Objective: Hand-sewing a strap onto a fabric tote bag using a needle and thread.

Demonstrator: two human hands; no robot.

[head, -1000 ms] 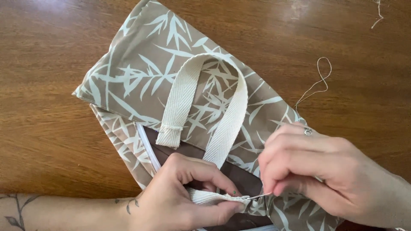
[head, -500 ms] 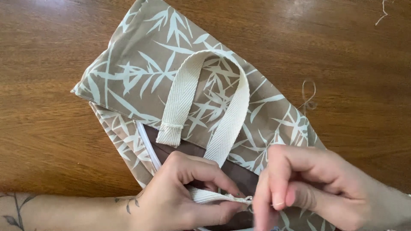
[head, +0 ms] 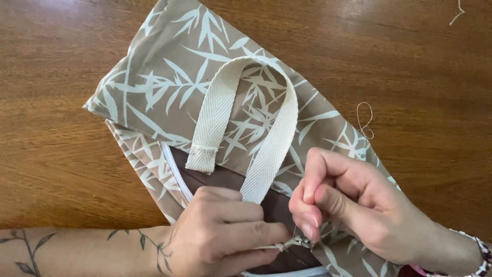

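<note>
Near the desk's (head: 61, 169) bottom edge, our left hand (head: 220, 233) is pinching the bag's (head: 169, 87) zipper end, our right hand (head: 348, 205) pinching something tiny, hidden between fingertips; the bag's lower corner is running off-frame.

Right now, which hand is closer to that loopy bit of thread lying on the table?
The right hand. It is just below the loose thread, which lies on the wooden table beside the leaf-print bag. The left hand is farther off, low down at the bag's opening.
</note>
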